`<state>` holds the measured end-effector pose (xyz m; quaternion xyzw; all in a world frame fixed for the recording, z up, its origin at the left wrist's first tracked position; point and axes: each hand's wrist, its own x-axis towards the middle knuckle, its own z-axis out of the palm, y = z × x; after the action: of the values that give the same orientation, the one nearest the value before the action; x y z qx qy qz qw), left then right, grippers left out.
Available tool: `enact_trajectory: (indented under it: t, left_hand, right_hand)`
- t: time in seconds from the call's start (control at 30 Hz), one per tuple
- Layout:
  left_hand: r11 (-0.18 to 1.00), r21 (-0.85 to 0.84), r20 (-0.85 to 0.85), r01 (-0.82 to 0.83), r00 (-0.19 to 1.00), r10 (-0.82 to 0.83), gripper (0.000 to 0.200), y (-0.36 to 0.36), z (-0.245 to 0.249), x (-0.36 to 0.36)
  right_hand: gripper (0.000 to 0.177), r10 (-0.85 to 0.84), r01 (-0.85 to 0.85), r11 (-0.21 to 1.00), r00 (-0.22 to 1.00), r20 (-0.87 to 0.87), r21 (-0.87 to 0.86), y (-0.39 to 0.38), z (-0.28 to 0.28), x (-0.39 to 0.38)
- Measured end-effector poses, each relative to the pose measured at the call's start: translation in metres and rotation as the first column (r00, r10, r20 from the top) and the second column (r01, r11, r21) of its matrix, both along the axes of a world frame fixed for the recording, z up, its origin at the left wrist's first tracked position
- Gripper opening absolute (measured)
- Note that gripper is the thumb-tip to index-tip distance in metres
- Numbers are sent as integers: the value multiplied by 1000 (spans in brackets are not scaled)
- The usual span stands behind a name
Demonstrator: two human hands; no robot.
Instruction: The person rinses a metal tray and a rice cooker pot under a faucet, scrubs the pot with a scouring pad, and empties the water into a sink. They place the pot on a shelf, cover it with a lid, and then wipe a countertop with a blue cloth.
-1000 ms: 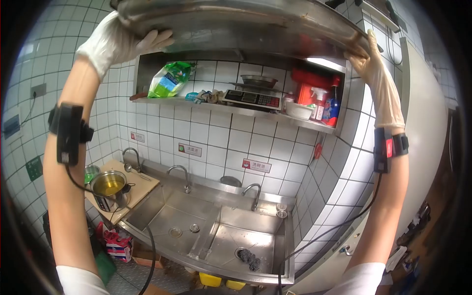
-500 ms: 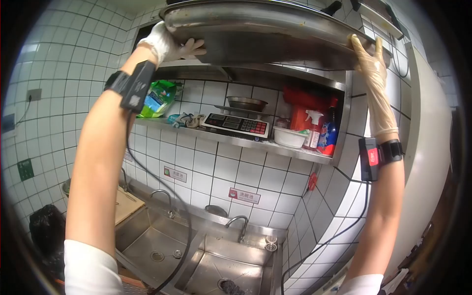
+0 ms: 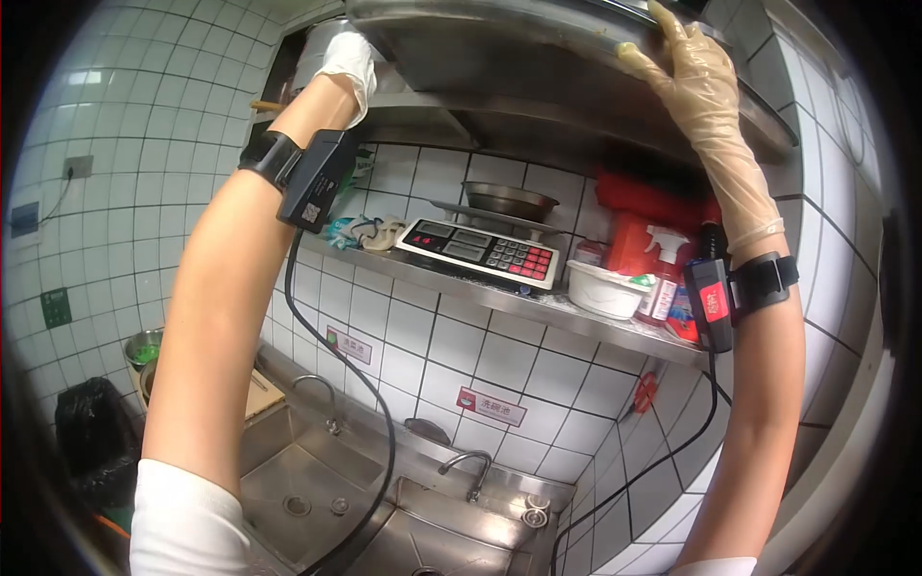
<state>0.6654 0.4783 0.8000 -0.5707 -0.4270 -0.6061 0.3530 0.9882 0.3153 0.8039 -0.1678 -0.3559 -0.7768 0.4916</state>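
Observation:
A wide, shallow metal tray (image 3: pixel 499 27) is at the top of the view, over the upper metal shelf, partly cut off by the frame. My left hand (image 3: pixel 348 60), in a pale glove, is raised to the tray's left end, with its fingers hidden. At the right part of the rim is my right hand (image 3: pixel 696 82), gloved, thumb against the front and fingers reaching over the edge. Both forearms wear black straps with small devices and cables.
Below, a lower shelf (image 3: pixel 538 305) carries a digital scale (image 3: pixel 475 252) with a metal bowl (image 3: pixel 509 200) on it, a white tub (image 3: pixel 607 290), a spray bottle (image 3: pixel 663 278) and cloths (image 3: pixel 365 233). Two steel sinks (image 3: pixel 312 470) with faucets stand underneath. A tiled wall corner (image 3: pixel 663 451) is at right.
The tray has gone farther up and back over the shelf. My right hand has shifted left along its rim, and my left hand has turned so its fingers no longer show.

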Motion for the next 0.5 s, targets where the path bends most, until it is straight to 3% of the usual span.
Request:
enact_trajectory:
  t: [0.03, 0.07, 0.1, 0.13, 0.2, 0.23, 0.27, 0.3, 0.33, 0.4, 0.43, 0.47, 0.5]
  left_hand:
    - [761, 82, 333, 644, 702, -630, 21, -10, -10, 12]
    - [186, 364, 489, 912, -17, -872, 21, -11, -15, 15]
    - [336, 190, 291, 922, 274, -917, 22, -5, -15, 14]
    - [346, 190, 301, 919, 281, -911, 22, 1, -16, 11]
    - [62, 484, 114, 873, 8, -993, 26, -3, -17, 8]
    - [396, 625, -44, 673, 537, -842, 35, 1, -15, 9]
    - [373, 632, -180, 679, 597, -782, 36, 10, -16, 20]
    - [562, 714, -138, 418, 871, -472, 36, 20, -11, 23]
    - [626, 773, -59, 97, 995, -83, 37, 30, -5, 23]
    - [684, 663, 11, -303, 918, 396, 36, 45, -5, 30]
    - [717, 571, 18, -399, 880, 475, 48, 54, -2, 26]
    - [722, 565, 15, -399, 880, 475, 48, 31, -13, 33]
    - [925, 337, -12, 176, 983, -183, 56, -13, -28, 43]
  right_hand:
    - [33, 10, -10, 1000, 1000, 4, -10, 7, 0, 8]
    - [42, -126, 122, 975, 992, -9, -187, 10, 3, 24]
    - [52, -261, 245, 900, 965, 6, -359, 12, 3, 29]
    - [52, -252, 238, 899, 968, 11, -367, 18, 4, 30]
    - [50, -394, 313, 839, 914, -100, -445, 29, 10, 28]
    - [45, -339, 285, 867, 939, -64, -409, 38, 17, 34]
    - [45, -326, 273, 870, 943, -62, -410, 45, 29, 38]
    - [42, -268, 199, 863, 959, -86, -465, 49, 42, 40]
    - [39, -212, 125, 848, 971, -113, -515, 48, 51, 38]
    - [25, 185, -367, 654, 926, -330, -661, -5, 31, -27]
    - [25, 185, -368, 649, 925, -331, -666, -5, 29, -34]
    - [22, 55, -118, 857, 989, -139, -501, -3, 26, -38]
    - [21, -127, 128, 960, 992, 18, -249, -2, 25, -40]
